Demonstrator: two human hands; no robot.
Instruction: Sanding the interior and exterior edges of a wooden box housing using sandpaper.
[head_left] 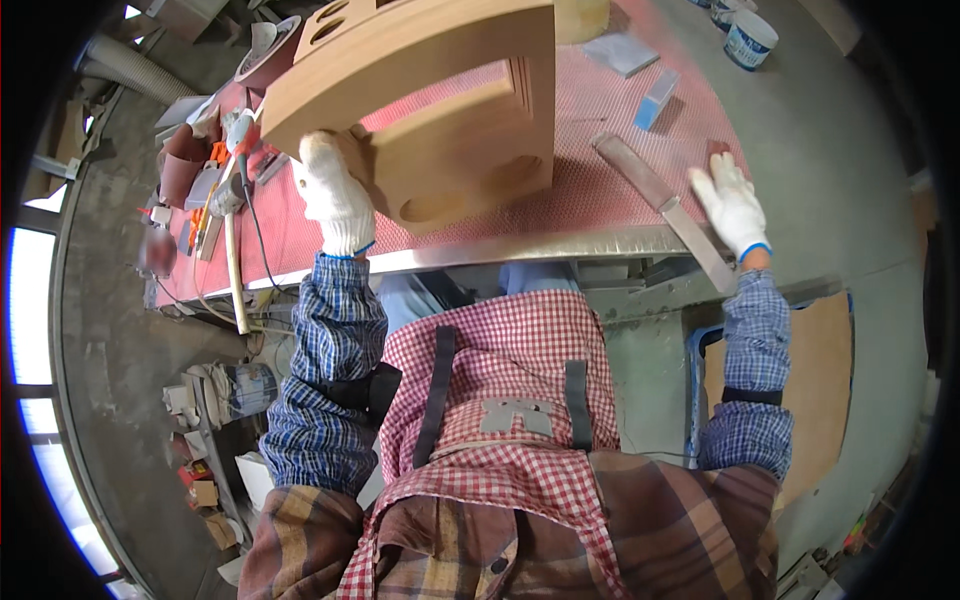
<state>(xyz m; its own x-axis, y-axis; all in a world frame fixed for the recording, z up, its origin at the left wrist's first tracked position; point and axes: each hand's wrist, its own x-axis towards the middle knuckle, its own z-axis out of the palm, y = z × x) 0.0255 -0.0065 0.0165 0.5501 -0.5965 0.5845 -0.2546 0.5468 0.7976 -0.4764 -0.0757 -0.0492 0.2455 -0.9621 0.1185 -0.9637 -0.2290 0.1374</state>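
A wooden frame-like panel (455, 150) with a large opening and round cut-outs stands tilted on the pink mesh-covered table (600, 215). My left hand (335, 190), in a white glove, is closed round the panel's left end, its fingertips partly hidden by the wood. My right hand (732, 205), also gloved, reaches the table's right edge with its fingers stretched out. A small reddish-brown patch shows at its fingertips; I cannot make out what it is. Just left of that hand lies a long flat sanding board (655, 195), its pale end jutting past the front edge.
A blue block (656, 100) and a grey flat pad (620, 54) lie behind the sanding board. At the table's left are a corded power tool (240, 135), reddish abrasive rolls (183, 165) and a wooden stick (235, 260). A tub (750, 40) stands beyond the far right edge.
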